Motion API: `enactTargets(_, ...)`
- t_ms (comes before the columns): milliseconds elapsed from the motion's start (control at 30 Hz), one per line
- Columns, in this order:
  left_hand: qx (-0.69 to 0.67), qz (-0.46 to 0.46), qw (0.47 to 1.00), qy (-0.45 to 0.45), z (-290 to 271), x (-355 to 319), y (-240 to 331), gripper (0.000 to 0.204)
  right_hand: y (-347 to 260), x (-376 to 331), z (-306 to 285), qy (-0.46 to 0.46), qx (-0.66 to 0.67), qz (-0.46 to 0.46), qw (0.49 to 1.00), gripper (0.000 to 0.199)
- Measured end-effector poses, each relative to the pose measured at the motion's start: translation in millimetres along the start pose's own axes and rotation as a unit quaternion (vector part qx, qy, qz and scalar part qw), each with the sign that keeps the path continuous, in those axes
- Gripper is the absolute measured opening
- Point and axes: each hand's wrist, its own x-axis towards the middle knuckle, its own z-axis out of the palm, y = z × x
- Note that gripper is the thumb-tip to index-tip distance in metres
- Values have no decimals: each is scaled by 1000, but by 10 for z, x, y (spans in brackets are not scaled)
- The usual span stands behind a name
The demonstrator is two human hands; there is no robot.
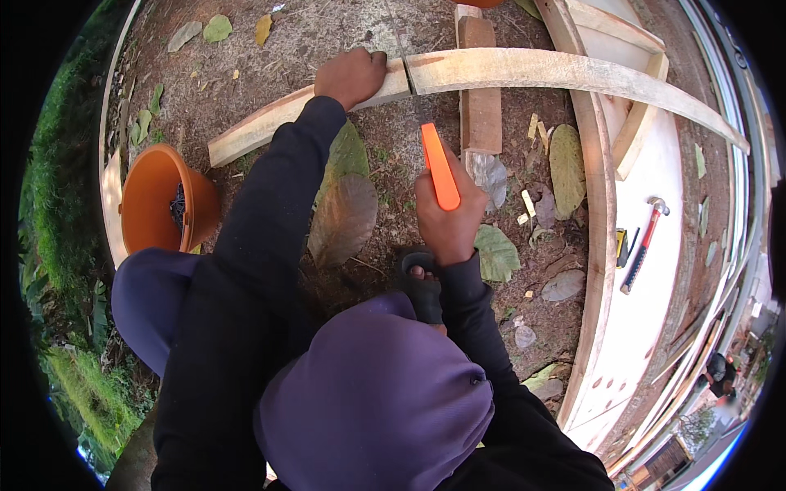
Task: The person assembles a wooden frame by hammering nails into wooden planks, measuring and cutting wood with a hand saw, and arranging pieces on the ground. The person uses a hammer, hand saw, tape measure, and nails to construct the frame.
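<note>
My right hand (450,209) is wrapped round the orange handle (440,168) of a handsaw. The saw's thin blade (398,33) crosses a long wooden plank (524,67) and extends beyond its far side. A dark cut shows in the plank where the blade meets it; I cannot tell whether it goes right through. Just left of the cut, my left hand (352,78) presses on the plank with its fingers bent over the top. Under the plank, right of the blade, lies a short brown wooden block (481,119).
An orange bucket (155,200) with dark contents tips at the left. On the right, a wooden frame (602,245) borders a pale board (634,327) bearing a hammer (645,245) and a tape measure (622,247). Large leaves (344,217) litter the dirt. Another person (720,375) is far right.
</note>
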Motion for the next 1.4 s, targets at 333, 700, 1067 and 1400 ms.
enactTargets(333,35,15,998,42,93,-93,-332,55,-34,-407,-139,-1,5,-23,1000,49)
enactTargets(700,88,39,995,29,33,-136,-378,52,37,-697,-232,-7,8,-75,997,46)
enactTargets(1067,-2,-24,997,74,64,-33,-335,55,134,-789,-217,-19,5,-56,998,48)
enactTargets(1400,-28,-46,998,34,-145,-92,-143,52,167,-654,-88,26,16,-109,994,49)
